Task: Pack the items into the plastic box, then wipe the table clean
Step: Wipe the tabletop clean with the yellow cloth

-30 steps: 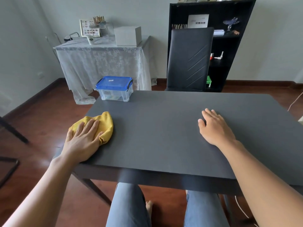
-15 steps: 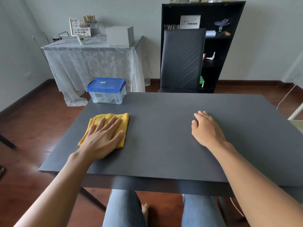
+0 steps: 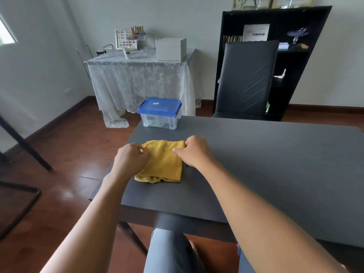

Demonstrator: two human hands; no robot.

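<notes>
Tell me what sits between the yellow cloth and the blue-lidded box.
Nothing: the head view shows only bare dark table between the yellow cloth and the blue-lidded box. Both hands grip the cloth's far corners.

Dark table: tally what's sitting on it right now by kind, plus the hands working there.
Yellow cloth: 1
Plastic box with blue lid, closed: 1
Hands on the cloth: 2, left hand and right hand
Total: 4, all on the dark table
</notes>
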